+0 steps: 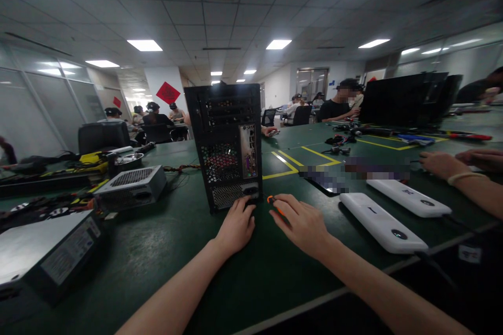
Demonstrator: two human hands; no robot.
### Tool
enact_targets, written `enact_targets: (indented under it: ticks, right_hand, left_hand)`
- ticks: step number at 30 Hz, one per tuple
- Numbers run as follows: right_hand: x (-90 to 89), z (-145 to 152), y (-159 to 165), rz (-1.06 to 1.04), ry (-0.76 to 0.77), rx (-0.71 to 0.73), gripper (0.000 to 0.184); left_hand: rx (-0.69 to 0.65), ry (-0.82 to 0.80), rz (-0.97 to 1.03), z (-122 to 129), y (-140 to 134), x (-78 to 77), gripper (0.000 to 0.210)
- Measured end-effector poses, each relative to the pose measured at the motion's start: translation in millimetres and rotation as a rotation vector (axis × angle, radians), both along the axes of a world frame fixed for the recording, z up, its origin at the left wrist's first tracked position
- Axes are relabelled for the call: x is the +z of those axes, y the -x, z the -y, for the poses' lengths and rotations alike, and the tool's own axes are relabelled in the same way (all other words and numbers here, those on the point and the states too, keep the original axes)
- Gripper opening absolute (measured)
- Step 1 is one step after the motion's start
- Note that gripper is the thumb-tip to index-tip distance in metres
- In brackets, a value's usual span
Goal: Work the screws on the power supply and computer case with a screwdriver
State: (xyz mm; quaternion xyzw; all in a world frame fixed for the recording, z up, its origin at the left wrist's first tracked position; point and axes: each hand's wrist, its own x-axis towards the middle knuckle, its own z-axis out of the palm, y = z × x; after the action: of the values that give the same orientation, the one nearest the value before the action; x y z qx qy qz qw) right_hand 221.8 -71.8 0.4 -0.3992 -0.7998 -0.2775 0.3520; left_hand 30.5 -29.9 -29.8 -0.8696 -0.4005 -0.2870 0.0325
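A black computer tower (231, 136) stands upright on the green table, its rear panel facing me. My left hand (236, 226) touches the lower right of that panel, by the power supply grille (223, 196). Its fingers are stretched out and somewhat apart, with nothing visible held in them. Just right of the tower, my right hand (301, 222) is closed around a small orange-and-black tool (280, 211). Most of this tool is hidden by the fingers, so its tip cannot be made out.
Two metal power supplies, one farther (135, 187) and one nearer (47, 254), lie left. Two white power banks (383, 222) and a phone (322, 182) lie right. Another person's hand (442, 165) is farther right. Cables (340, 141) and a black monitor (404, 99) stand beyond.
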Motion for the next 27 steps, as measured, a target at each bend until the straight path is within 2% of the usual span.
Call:
enact_targets:
  ticks: [4, 10, 15, 17, 21, 24, 27]
  right_hand:
    - [0.4, 2, 5, 0.063, 0.016, 0.082, 0.02]
    - [0.8, -4, -4, -0.073, -0.023, -0.031, 0.016]
    - [0.7, -1, 0, -0.031, 0.041, 0.029, 0.017]
    - [0.3, 0, 3, -0.009, 0.024, 0.052, 0.018]
    - [1.0, -1, 0, -0.042, -0.048, -0.014, 0.017]
    - [2.4, -2, -3, -0.058, -0.028, -0.052, 0.018]
    - [2.4, 0, -1, -0.05, 0.021, -0.004, 0.017]
  left_hand:
    - [0.011, -0.005, -0.006, -2, 0, -1.3, 0.031]
    - [0.0, -0.001, -0.021, -1, 1, -0.2, 0.032]
    - [0.0, 0.006, -0.002, 0, 0, 0.4, 0.031]
    - [0.006, 0.011, 0.001, 0, 0, 1.0, 0.031]
    - [0.001, 0.015, -0.002, 1, 0, 2.5, 0.031]
    - [-0.004, 0.017, 0.005, 1, 0, 2.0, 0.031]
    - [0.0, 0.013, 0.014, 0, 0, 0.6, 0.031]
